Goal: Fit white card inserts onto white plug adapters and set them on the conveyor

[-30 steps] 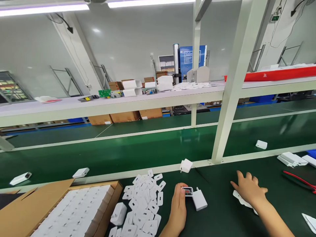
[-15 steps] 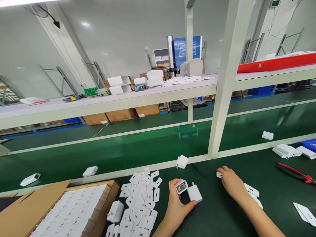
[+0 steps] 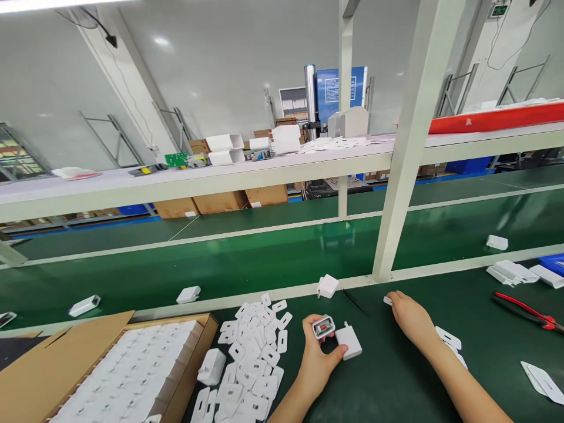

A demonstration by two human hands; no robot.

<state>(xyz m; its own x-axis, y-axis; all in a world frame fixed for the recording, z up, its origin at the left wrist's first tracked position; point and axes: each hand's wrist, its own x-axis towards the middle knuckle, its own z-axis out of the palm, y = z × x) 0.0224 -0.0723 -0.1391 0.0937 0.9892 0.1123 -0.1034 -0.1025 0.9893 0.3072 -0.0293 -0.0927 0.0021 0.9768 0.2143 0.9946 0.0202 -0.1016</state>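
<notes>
My left hand (image 3: pixel 315 364) is closed around an open-ended white housing (image 3: pixel 323 327), whose opening shows metal and red parts inside. Its thumb touches a second white housing (image 3: pixel 349 342) with a small prong on top. To the right, my right hand (image 3: pixel 408 314) pinches a small white plate (image 3: pixel 388 301) above the green mat. A heap of white slotted plates (image 3: pixel 253 352) lies left of my left hand. Beyond the hands are another white housing (image 3: pixel 328 286) and a thin dark tool (image 3: pixel 356 302).
An open cardboard box (image 3: pixel 203 338) of white pieces stands at the left. White housings (image 3: pixel 83 306) lie on the green conveyor (image 3: pixel 264 264). A metal post (image 3: pixel 399 176) rises behind my right hand. Red-handled pliers (image 3: pixel 524 306) lie at the right.
The housings on the conveyor have shifted right, and another has come in at the left edge. The small plate in my right hand is tilted and shows less of its face.
</notes>
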